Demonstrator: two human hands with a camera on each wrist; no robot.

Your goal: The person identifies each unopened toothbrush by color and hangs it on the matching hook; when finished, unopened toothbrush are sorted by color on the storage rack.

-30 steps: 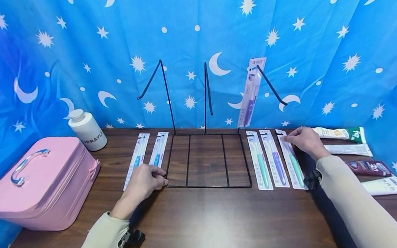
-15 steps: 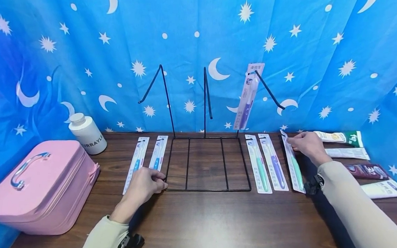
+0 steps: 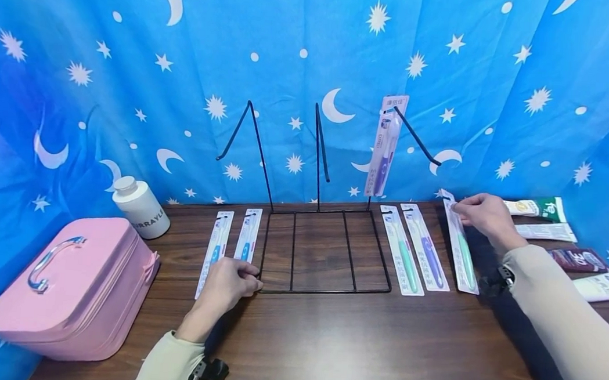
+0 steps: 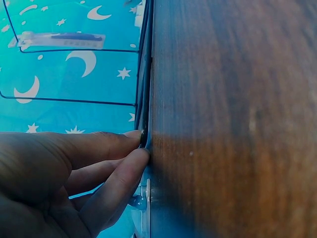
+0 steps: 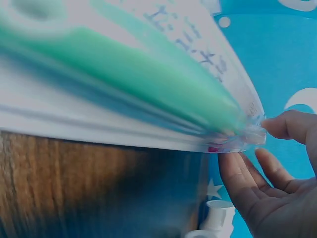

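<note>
My right hand [image 3: 488, 218] pinches the upper end of a packaged green toothbrush [image 3: 462, 246], whose top is tilted up off the table. In the right wrist view, thumb and fingers hold the edges of that pack [image 5: 148, 74]. My left hand [image 3: 228, 284] pinches the front left corner of a black wire rack [image 3: 324, 291]; the left wrist view shows thumb and finger on the wire [image 4: 144, 119]. A packaged purple toothbrush [image 3: 385, 154] hangs on the rack's right hook [image 3: 417, 137]. The left hook [image 3: 233, 130] and middle hook [image 3: 323, 144] carry nothing.
Right of the rack lie a packaged green toothbrush [image 3: 405, 254] and a purple one [image 3: 427, 253]. Two blue ones [image 3: 216, 248] lie left. Several toothpaste tubes [image 3: 580, 259] are far right. A pink case [image 3: 68, 286] and white bottle [image 3: 141, 208] stand left.
The right hand has lifted the top of the green toothbrush pack off the table and drawn it slightly right. The left hand keeps its hold on the rack corner.
</note>
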